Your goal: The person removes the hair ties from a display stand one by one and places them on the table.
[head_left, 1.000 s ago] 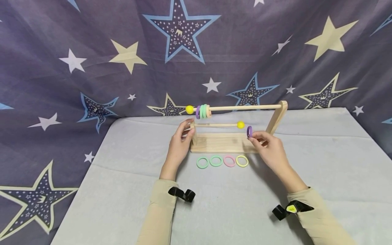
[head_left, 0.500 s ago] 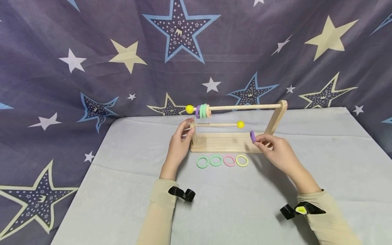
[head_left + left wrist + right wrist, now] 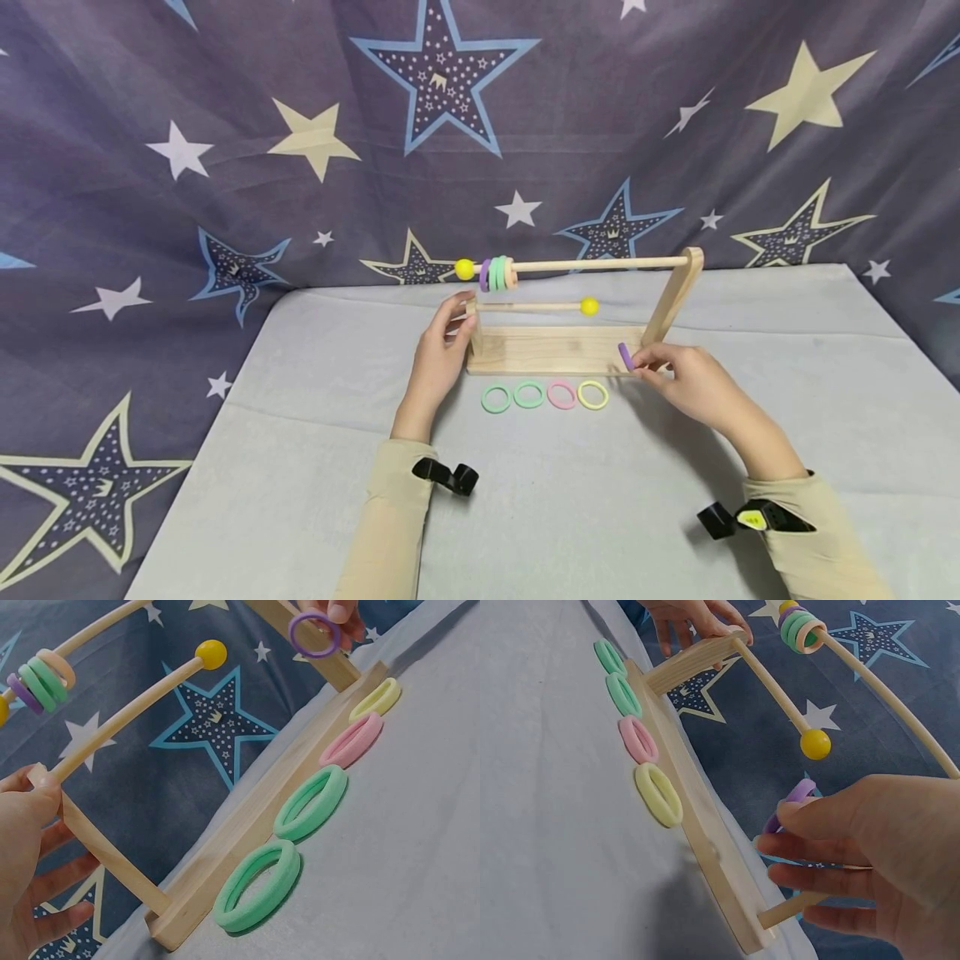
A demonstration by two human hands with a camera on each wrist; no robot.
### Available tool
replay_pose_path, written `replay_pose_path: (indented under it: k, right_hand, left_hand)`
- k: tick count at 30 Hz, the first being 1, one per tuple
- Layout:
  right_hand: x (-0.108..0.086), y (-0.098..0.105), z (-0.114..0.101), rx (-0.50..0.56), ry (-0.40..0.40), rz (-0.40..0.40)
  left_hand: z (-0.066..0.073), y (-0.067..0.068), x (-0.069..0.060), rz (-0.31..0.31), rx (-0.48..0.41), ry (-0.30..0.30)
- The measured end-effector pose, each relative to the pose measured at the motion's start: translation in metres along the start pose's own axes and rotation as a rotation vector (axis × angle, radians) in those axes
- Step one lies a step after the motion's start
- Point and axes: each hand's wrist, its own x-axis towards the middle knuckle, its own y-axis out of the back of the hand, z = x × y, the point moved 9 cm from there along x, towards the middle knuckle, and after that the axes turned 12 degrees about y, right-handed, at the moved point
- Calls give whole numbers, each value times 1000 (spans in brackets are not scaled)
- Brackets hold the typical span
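Note:
My right hand (image 3: 697, 385) pinches a purple ring (image 3: 626, 357) between thumb and fingers, over the right end of the wooden base (image 3: 555, 350). In the right wrist view the purple ring (image 3: 802, 790) is partly behind the thumb. My left hand (image 3: 441, 354) grips the top of the short post at the stand's left, thumb in front. From that post a lower rod (image 3: 532, 306) runs right to a yellow ball (image 3: 589, 306). The upper rod (image 3: 600, 263) carries purple, green and peach rings (image 3: 498, 272) beside its yellow ball (image 3: 464, 268).
In front of the base lie two green rings (image 3: 496, 398) (image 3: 529, 394), a pink ring (image 3: 562, 395) and a yellow ring (image 3: 592, 395) in a row. The tall right post (image 3: 673, 296) leans up to the upper rod. A star-patterned cloth hangs behind the grey table surface (image 3: 525, 517).
My right hand has moved down and slightly right with the purple ring, away from the lower rod's yellow ball. My left hand has stayed on the short post.

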Motion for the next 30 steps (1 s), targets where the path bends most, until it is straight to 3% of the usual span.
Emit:
replay_pose_path:
  k: [18,30]
  right_hand:
    - [-6,-15,2,-7,-26,-161]
    - [-9,-23,8,-29,-48,-223]
  left_hand:
    - [-1,0,0,-3,-3,2]
    - [0,0,0,-2,4,2]
